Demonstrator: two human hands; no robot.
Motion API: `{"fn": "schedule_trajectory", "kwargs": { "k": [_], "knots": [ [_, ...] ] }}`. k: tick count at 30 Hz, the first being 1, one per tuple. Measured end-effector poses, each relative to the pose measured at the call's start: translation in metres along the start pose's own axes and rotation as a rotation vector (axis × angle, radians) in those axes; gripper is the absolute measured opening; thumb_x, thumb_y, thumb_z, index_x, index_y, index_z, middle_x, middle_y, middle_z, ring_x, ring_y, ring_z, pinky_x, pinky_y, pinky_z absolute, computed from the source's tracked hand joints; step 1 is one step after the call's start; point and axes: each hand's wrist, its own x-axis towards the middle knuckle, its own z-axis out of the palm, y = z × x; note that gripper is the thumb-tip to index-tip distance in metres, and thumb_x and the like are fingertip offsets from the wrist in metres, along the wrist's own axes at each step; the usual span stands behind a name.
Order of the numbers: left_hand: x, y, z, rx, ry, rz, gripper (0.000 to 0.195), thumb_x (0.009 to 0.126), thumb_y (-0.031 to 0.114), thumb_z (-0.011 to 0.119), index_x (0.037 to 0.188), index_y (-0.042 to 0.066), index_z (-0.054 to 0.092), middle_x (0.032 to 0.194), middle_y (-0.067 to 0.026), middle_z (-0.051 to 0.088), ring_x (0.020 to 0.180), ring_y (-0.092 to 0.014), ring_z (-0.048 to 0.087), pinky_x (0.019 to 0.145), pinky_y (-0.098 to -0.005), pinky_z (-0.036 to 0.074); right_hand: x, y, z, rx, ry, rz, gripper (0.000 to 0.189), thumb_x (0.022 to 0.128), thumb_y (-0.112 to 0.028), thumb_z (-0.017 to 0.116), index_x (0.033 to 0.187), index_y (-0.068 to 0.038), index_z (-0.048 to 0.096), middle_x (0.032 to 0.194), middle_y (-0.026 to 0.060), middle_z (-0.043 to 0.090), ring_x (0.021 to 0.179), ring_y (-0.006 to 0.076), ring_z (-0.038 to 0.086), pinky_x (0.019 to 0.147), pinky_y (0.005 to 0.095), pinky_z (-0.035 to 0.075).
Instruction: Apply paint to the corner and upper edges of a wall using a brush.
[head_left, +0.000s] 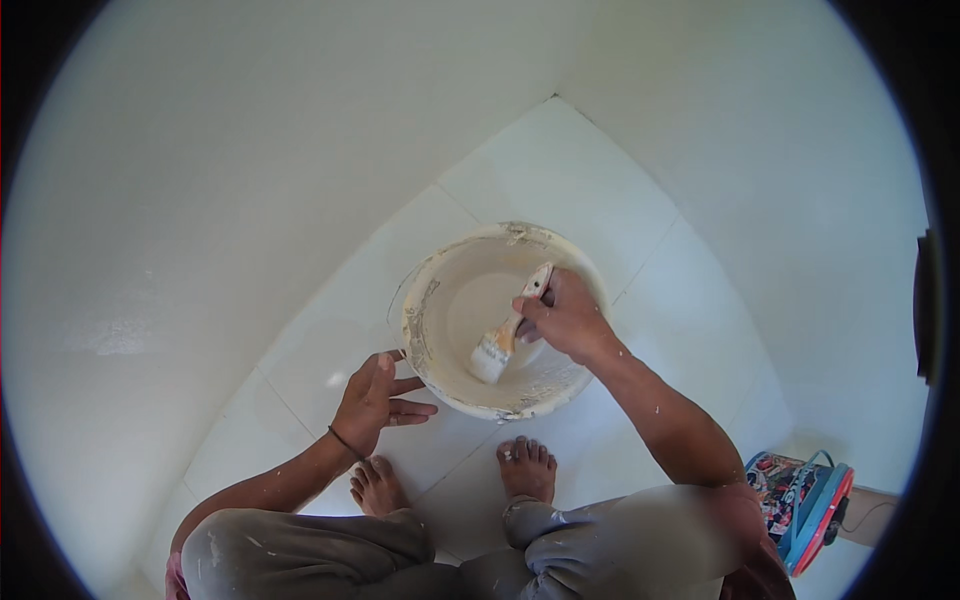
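Note:
A round, paint-crusted bucket (517, 411) stands on the floor in front of my feet, with pale paint in its bottom. Over its opening, my right hand (559, 311) grips a flat paintbrush (508, 330) by its wooden handle. The brush points down and left, its bristles coated in whitish paint; whether they touch the bucket's inside I cannot tell. At the bucket's lower left side is my left hand (375, 397), fingers apart and holding nothing. Some of its fingertips reach the bucket's outer wall. A thin wire handle (395, 289) hangs on the bucket's left side.
Pale walls (262, 150) meet in a corner beyond the bucket, above white floor tiles (555, 165). My bare feet (527, 469) are close to the bucket. At the lower right is a printed container (787, 495) with a blue and red rim. A dark object (924, 307) shows at the right edge.

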Motion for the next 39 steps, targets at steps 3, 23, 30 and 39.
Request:
{"fn": "schedule_trajectory", "kwargs": {
  "k": [3, 23, 30, 39],
  "knots": [
    [0.001, -0.01, -0.023, -0.022, -0.013, 0.045, 0.085, 0.108, 0.069, 0.041, 0.157, 0.0, 0.036, 0.137, -0.0347, 0.063, 0.105, -0.037, 0.078, 0.092, -0.0441, 0.065, -0.008, -0.013, 0.002, 0.11, -0.003, 0.03, 0.018, 0.101, -0.005, 0.069, 0.112, 0.008, 0.063, 0.096, 0.0163, 0.074, 0.078, 0.0241, 0.078, 0.065, 0.0332, 0.064],
    [-0.034, 0.108, -0.133, 0.596, -0.221, 0.197, 0.053, 0.105, 0.043, 0.072, 0.133, -0.001, 0.065, 0.107, -0.0156, 0.08, 0.111, -0.025, 0.076, 0.094, -0.0352, 0.057, 0.037, 0.004, -0.16, 1.292, 0.181, -0.2, 0.027, 0.096, -0.002, 0.071, 0.121, 0.005, 0.065, 0.122, 0.0206, 0.07, 0.119, 0.033, 0.071, 0.1, 0.0377, 0.063],
    [-0.139, 0.211, -0.028, 0.824, 0.024, 0.098, 0.059, 0.1, 0.041, 0.077, 0.138, -0.002, 0.064, 0.111, -0.0164, 0.079, 0.118, -0.028, 0.075, 0.1, -0.0397, 0.055, 0.126, 0.045, -0.151, 0.973, -0.132, -0.167, 0.049, 0.093, 0.001, 0.07, 0.142, 0.002, 0.063, 0.117, 0.0108, 0.072, 0.087, 0.0157, 0.065, 0.073, 0.0274, 0.052],
    [-0.173, 0.241, 0.095, 1.186, 0.149, 0.129, 0.091, 0.099, 0.067, 0.063, 0.151, -0.007, 0.053, 0.131, -0.0248, 0.073, 0.127, -0.035, 0.069, 0.113, -0.047, 0.048, 0.258, 0.048, -0.172, 0.682, 0.516, -0.327, 0.034, 0.092, -0.008, 0.071, 0.125, 0.001, 0.074, 0.093, 0.0067, 0.074, 0.069, 0.0124, 0.055, 0.062, 0.0291, 0.045]
  ]
}}
